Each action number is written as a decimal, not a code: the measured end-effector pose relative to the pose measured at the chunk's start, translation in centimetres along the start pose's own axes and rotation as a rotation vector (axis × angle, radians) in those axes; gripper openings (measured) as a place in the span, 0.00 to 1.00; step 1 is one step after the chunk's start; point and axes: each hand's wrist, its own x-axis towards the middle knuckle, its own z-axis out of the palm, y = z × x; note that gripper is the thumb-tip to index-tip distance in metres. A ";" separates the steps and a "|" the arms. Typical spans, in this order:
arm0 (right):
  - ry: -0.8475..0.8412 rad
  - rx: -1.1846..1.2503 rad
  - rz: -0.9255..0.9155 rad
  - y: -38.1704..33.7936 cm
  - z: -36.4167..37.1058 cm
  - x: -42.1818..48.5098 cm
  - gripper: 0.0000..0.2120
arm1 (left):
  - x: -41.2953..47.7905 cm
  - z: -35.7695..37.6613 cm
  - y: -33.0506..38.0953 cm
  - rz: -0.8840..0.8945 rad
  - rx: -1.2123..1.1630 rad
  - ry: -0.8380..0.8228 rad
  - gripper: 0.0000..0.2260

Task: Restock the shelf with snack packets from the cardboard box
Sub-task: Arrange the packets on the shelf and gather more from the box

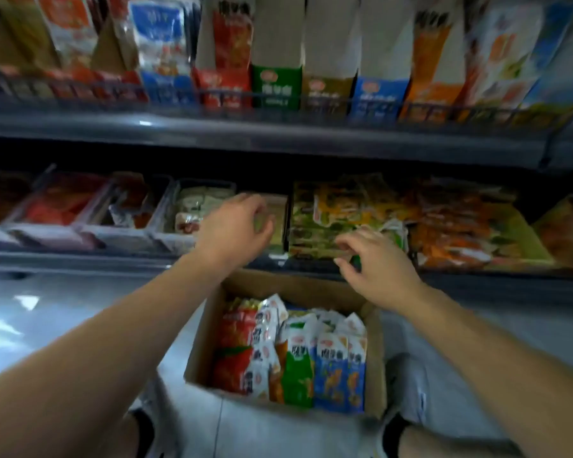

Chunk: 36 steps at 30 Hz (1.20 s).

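Snack packets (pixel 298 355) sit in the cardboard box (pixel 374 365) by the shelf (pixel 80 259). Left hand (pixel 235 231) looks curled and empty. Right hand (pixel 377 264) pinches a green packet (pixel 356 261) at the shelf edge. Next, push it in.

brown cardboard box (pixel 201 352) is stuffed with snack packets: red-orange ones (pixel 234 352) on the left, a green-and-white one (pixel 297 365), blue-and-white ones (pixel 339 371) on the right; dark grey metal shelf (pixel 278 137) up top carries tall beige packs with green (pixel 276 87), mustard (pixel 328 94) and blue (pixel 377 97) bottoms
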 end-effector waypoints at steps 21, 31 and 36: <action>-0.366 0.124 0.250 5.5 18.3 -5.9 0.03 | -13.5 10.8 -9.5 -0.190 0.033 -0.337 0.15; -0.279 0.664 0.241 0.5 12.9 -1.9 0.05 | -13.8 14.0 -1.0 -0.599 -0.898 -0.772 0.09; -0.577 -0.017 0.287 5.1 15.5 -3.9 0.22 | -14.9 14.2 -3.2 -0.852 -0.998 -0.560 0.04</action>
